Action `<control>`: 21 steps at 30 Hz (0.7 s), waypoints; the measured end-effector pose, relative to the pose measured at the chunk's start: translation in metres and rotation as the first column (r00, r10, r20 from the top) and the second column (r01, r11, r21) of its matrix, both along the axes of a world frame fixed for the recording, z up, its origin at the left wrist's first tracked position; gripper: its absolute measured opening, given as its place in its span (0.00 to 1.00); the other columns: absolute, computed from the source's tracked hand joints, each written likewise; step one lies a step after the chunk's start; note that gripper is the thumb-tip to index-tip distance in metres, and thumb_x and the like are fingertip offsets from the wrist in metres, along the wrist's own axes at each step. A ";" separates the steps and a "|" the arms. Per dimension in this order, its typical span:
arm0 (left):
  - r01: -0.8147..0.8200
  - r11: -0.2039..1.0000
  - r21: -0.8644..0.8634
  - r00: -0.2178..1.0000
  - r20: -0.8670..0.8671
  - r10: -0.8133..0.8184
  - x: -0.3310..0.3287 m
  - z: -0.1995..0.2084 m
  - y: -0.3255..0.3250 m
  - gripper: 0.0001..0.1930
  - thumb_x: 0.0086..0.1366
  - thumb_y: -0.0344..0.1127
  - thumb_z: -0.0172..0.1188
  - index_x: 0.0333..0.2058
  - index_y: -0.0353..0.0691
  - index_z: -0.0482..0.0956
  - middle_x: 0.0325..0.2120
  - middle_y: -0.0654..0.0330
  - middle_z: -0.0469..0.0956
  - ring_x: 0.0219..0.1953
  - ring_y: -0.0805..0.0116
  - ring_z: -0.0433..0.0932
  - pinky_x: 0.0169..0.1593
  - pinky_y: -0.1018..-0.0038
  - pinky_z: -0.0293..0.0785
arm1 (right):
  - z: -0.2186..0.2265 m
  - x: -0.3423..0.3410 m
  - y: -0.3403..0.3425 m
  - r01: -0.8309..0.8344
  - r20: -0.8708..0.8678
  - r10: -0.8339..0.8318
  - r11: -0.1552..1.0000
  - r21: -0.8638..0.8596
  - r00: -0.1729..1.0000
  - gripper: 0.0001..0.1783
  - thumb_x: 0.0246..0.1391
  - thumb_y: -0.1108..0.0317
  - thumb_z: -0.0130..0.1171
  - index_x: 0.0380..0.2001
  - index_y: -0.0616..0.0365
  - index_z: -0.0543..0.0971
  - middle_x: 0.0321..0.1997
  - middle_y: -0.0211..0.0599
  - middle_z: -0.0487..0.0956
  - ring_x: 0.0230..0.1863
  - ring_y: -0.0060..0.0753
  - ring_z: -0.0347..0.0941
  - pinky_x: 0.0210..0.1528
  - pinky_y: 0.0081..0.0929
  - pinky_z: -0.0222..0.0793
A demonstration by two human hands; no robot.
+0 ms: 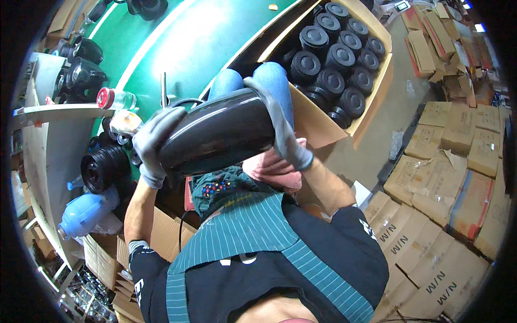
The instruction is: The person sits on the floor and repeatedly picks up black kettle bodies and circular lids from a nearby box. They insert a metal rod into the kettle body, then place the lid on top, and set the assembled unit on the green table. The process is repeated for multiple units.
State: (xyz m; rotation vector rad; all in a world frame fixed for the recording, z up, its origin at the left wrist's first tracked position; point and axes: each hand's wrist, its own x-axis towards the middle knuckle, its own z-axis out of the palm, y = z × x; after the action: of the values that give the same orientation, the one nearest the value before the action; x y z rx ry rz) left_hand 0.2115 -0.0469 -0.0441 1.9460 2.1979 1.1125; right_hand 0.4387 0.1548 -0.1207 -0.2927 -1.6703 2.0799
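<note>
The left hand [153, 144] in a grey glove wraps curled fingers round one end of one big shiny black plastic cylinder [218, 133], and the right hand [283, 129], gloved too, lies along the other end with fingers pressed together. The cylinder is held over the person's lap, above the striped blue-green apron [247, 226]. Further off, one open brown cardboard box [371, 91] holds about fifteen round black plastic parts [336, 56], beside one long green table [188, 37].
</note>
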 end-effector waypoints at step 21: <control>0.250 0.968 0.000 0.947 -0.208 -0.244 -0.017 0.000 -0.011 0.27 0.57 0.40 0.72 0.56 0.42 0.87 0.51 0.52 0.88 0.52 0.52 0.89 0.58 0.57 0.85 | 0.028 -0.004 0.002 -0.023 0.411 0.266 0.861 -0.508 0.872 0.41 0.83 0.41 0.29 0.75 0.64 0.70 0.75 0.48 0.75 0.74 0.36 0.71 0.82 0.32 0.57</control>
State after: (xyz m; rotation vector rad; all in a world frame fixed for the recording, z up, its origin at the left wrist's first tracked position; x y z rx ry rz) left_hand 0.1941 -0.0581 -0.0438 2.3652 1.9561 0.9463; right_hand 0.4345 0.1571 -0.0926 -0.9273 -1.3951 2.7027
